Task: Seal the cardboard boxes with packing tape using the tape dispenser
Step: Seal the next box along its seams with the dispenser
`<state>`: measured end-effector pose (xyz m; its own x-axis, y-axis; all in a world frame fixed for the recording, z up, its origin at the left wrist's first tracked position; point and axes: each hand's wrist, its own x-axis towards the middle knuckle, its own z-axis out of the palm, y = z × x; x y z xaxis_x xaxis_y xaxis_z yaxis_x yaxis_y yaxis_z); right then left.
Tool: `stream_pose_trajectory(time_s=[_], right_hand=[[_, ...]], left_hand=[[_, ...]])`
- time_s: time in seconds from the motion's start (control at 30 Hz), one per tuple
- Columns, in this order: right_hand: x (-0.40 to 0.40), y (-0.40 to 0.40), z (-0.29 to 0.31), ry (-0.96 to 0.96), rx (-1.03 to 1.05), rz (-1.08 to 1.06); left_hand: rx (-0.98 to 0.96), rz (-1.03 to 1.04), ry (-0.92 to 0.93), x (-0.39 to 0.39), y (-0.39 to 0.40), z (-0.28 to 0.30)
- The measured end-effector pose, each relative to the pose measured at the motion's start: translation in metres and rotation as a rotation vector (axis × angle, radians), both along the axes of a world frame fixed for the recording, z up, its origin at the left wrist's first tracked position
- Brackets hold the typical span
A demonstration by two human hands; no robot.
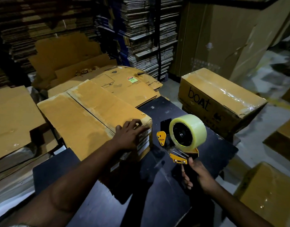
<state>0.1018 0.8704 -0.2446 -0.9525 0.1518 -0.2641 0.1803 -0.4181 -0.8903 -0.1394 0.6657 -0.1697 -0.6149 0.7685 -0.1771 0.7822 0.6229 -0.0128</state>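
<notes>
At centre frame, a person's left hand (130, 135) rests with fingers spread on the near corner of an unsealed cardboard box (91, 115) on a dark table (173, 185). The right hand (198, 176), lower right, holds its grip curled around the handle of a yellow tape dispenser (181, 140) loaded with clear tape. A taped box (221, 99) sits upper right.

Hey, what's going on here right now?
A person is taping up cardboard boxes. The left hand rests on the near corner of an unsealed box on the dark table. The right hand grips a tape dispenser, held clear of it. Another box behind already looks taped.
</notes>
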Motion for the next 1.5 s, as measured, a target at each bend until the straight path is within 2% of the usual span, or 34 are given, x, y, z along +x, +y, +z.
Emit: stream_pose_trajectory(time_s=[0.17, 0.27, 0.5, 0.8, 0.93, 1.0, 1.07, 1.13, 1.23, 1.5], right_hand=[[-0.005, -0.003, 0.019, 0.033, -0.020, 0.018], [-0.013, -0.006, 0.032, 0.045, -0.031, 0.041], [-0.034, -0.018, 0.067, 0.057, -0.010, 0.134], [-0.054, -0.064, 0.106, 0.074, 0.014, 0.326], [-0.058, -0.089, 0.113, 0.082, 0.033, 0.395], [-0.059, -0.102, 0.114, 0.097, 0.060, 0.430], [-0.060, -0.115, 0.115, 0.088, 0.085, 0.453], [-0.063, -0.126, 0.115, 0.052, 0.077, 0.466], [-0.068, -0.138, 0.113, 0.032, 0.071, 0.498], [-0.093, -0.145, 0.116, -0.097, 0.091, 0.583]], left_hand=[[0.000, 0.186, -0.003, 0.010, -0.007, -0.008], [-0.015, 0.204, -0.019, 0.011, -0.008, -0.008], [-0.030, 0.058, -0.045, 0.021, -0.044, -0.008], [0.109, -0.210, -0.057, 0.050, -0.138, -0.015], [0.091, -0.268, -0.191, 0.070, -0.169, -0.004], [0.162, -0.220, -0.273, 0.081, -0.181, 0.003], [0.265, -0.074, -0.307, 0.089, -0.187, 0.005], [0.302, 0.144, -0.229, 0.097, -0.188, 0.001], [0.217, 0.420, -0.104, 0.111, -0.184, -0.005], [0.150, 0.527, -0.079, 0.116, -0.182, -0.009]])
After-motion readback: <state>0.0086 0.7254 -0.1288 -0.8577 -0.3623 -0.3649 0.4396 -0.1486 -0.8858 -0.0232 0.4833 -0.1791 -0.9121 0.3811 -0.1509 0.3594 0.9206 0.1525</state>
